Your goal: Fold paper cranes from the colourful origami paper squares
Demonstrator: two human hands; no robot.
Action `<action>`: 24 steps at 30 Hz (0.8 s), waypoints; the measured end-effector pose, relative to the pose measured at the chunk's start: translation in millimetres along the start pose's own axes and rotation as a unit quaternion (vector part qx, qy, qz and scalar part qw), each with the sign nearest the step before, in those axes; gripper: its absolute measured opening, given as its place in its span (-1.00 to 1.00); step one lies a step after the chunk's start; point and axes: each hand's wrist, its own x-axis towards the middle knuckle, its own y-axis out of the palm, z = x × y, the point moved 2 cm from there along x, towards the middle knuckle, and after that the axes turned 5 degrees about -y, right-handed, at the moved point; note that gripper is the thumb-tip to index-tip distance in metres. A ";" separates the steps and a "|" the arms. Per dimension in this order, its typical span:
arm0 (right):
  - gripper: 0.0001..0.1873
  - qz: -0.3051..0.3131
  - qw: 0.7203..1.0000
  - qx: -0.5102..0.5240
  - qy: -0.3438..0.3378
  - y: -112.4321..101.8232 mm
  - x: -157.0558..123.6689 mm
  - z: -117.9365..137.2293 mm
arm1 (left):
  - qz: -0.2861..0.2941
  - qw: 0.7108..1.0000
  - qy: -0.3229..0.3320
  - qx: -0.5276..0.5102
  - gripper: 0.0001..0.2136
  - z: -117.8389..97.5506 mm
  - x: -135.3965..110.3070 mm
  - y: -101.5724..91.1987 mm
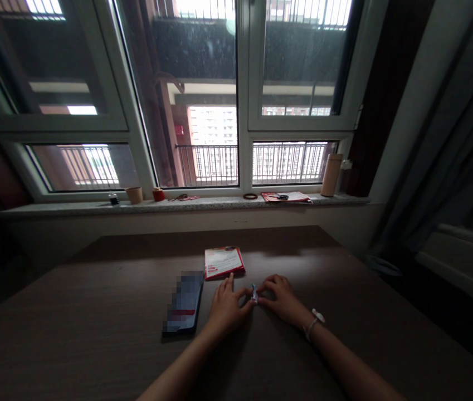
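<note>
A small blue-and-white object (254,294) is pinched between my two hands over the dark wooden table (106,312); it is too small to name. My left hand (228,303) grips its left side with thumb and fingertips, the other fingers pointing forward. From the other side my right hand (281,299) pinches it in the same way, fingers curled. A white bracelet (313,323) circles my right wrist. Just ahead of my left hand lies a small stack of red-edged printed cards (223,262). To its left is a phone (184,306), its screen partly blurred.
Behind the table runs a stone windowsill (219,204) under large windows. On it stand a paper cup (134,194), a red spool-like item (158,194), a dark ring (250,196), red-and-white papers (292,197) and a tan bottle (331,175). A grey curtain (437,122) hangs at the right.
</note>
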 end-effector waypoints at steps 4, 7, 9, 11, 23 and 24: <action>-0.78 0.012 1.000 0.001 0.006 0.1 0.2 -1.1 | 0.003 1.000 0.000 0.006 -0.64 0.5 0.4 -0.3; -0.80 0.015 1.000 0.000 0.005 0.8 0.3 -2.0 | 0.004 1.000 0.000 0.006 -0.64 0.2 -0.4 -0.6; -0.83 0.013 1.000 -0.001 0.006 1.2 0.4 -2.3 | 0.001 1.000 -0.001 0.004 -0.65 -0.3 -1.2 -0.7; -0.83 0.010 1.000 -0.003 0.004 1.4 0.4 -2.0 | -0.006 1.000 -0.003 0.001 -0.66 -0.8 -2.0 -0.9; -0.76 0.012 1.000 -0.019 0.002 1.2 1.3 1.1 | -0.024 1.000 -0.008 -0.016 -0.67 -4.2 -2.3 -5.9; -0.76 0.012 1.000 -0.020 0.002 1.2 1.4 1.1 | -0.022 1.000 -0.007 -0.017 -0.67 -3.8 -1.9 -5.9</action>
